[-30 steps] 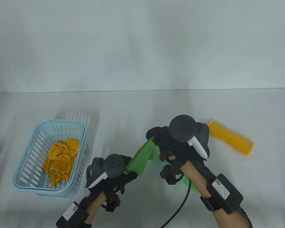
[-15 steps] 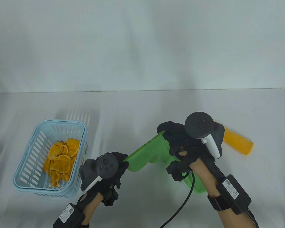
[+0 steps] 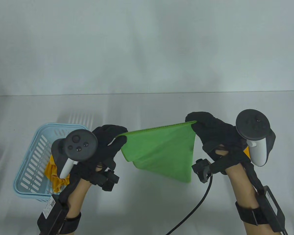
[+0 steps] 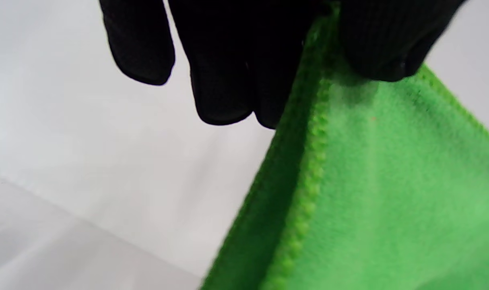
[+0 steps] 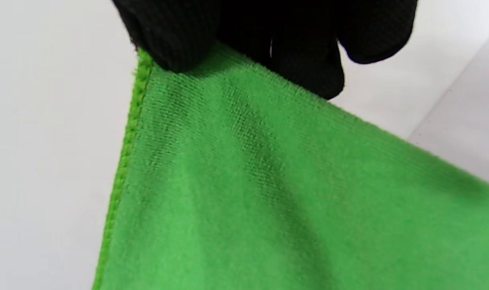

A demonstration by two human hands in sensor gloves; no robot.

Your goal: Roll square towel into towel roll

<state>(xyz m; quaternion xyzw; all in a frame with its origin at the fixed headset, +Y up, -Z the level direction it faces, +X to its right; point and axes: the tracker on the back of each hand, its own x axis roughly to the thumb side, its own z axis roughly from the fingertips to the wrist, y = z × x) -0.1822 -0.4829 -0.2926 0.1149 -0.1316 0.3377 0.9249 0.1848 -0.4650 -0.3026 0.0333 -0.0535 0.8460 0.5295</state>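
Observation:
A green square towel (image 3: 161, 151) hangs spread in the air above the table, its top edge stretched between my hands. My left hand (image 3: 117, 139) pinches its left top corner; the left wrist view shows the fingers (image 4: 228, 80) on the towel's (image 4: 389, 193) stitched hem. My right hand (image 3: 194, 123) pinches the right top corner; the right wrist view shows the fingers (image 5: 176, 44) on the towel's (image 5: 268, 193) corner. The towel's lower part sags towards the table.
A light blue basket (image 3: 34, 161) with crumpled orange towels (image 3: 52, 175) stands at the left, partly behind my left hand. An orange rolled towel (image 3: 246, 151) lies at the right, almost hidden behind my right hand. A black cable (image 3: 198, 208) runs across the table's front.
My hands have moved apart and up, the right one to the right and the left one to the upper left. The bunched green towel has been pulled open between them.

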